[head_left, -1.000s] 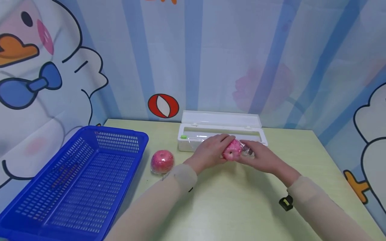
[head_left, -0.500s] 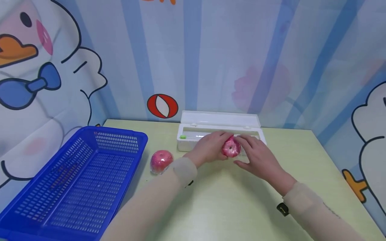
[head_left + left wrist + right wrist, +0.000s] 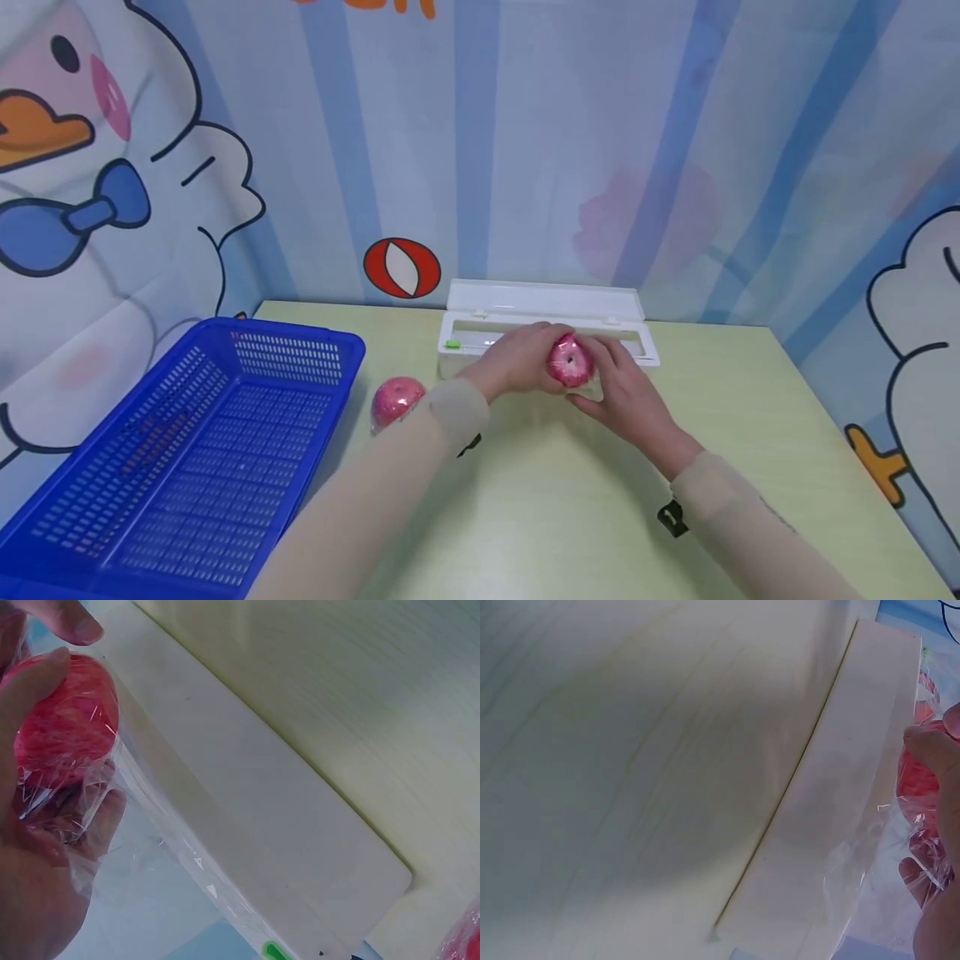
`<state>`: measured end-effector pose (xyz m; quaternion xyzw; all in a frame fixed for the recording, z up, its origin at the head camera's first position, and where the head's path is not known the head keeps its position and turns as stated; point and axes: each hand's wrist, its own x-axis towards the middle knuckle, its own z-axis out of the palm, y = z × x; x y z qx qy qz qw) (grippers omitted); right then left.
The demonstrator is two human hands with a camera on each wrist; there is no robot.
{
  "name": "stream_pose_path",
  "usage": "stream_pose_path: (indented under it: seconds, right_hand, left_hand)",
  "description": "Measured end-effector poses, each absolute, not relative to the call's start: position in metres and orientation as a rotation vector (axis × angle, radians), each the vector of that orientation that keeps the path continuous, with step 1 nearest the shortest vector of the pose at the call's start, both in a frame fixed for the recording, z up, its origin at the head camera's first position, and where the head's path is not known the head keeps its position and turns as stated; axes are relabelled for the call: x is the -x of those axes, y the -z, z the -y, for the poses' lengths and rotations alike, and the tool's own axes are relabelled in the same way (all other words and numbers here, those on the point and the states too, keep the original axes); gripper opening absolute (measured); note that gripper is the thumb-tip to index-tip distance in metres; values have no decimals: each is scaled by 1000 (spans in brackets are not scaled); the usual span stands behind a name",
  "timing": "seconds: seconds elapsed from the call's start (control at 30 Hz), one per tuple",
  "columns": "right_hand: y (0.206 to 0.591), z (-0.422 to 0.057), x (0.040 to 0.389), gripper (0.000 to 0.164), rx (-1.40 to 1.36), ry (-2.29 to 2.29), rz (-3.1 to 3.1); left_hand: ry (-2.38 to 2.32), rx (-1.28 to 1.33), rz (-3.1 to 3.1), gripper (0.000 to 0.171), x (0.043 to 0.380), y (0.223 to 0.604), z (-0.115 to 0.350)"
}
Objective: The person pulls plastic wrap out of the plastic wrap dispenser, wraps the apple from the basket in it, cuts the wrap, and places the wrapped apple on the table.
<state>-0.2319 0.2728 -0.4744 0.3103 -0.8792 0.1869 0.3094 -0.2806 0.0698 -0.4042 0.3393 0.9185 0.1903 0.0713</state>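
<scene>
A red-pink apple [image 3: 571, 361] loosely wrapped in clear cling film is held between both hands, above the front of the white cling film dispenser [image 3: 480, 365]. My left hand [image 3: 517, 358] grips its left side; in the left wrist view the thumb lies on the apple [image 3: 71, 724] and film bunches beneath. My right hand [image 3: 630, 392] curls round the right side, its thumb low and fingers at the top. In the right wrist view, clear film [image 3: 855, 877] hangs between the dispenser and that hand. The dispenser's lid [image 3: 547, 300] stands raised. Some fingertips are hidden behind the apple.
Another film-wrapped apple [image 3: 397, 400] rests on the table [image 3: 525, 517], partly behind the left forearm. A blue plastic basket [image 3: 348, 354] stands at the left. A green slider [image 3: 452, 343] sits at the dispenser's left end. A printed curtain [image 3: 532, 167] hangs behind the table.
My right hand has let its fingers spread off the apple, then closed back round its right side. The apple has shifted slightly left and up, and its dimple has turned.
</scene>
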Motion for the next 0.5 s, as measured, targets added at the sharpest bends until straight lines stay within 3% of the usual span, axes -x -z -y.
stream_pose_path:
  seconds: [0.5]
  right_hand:
    - [477, -264, 246, 95, -701, -650, 2419]
  left_hand:
    - [-666, -961, -2722, 101, 290, 405, -68]
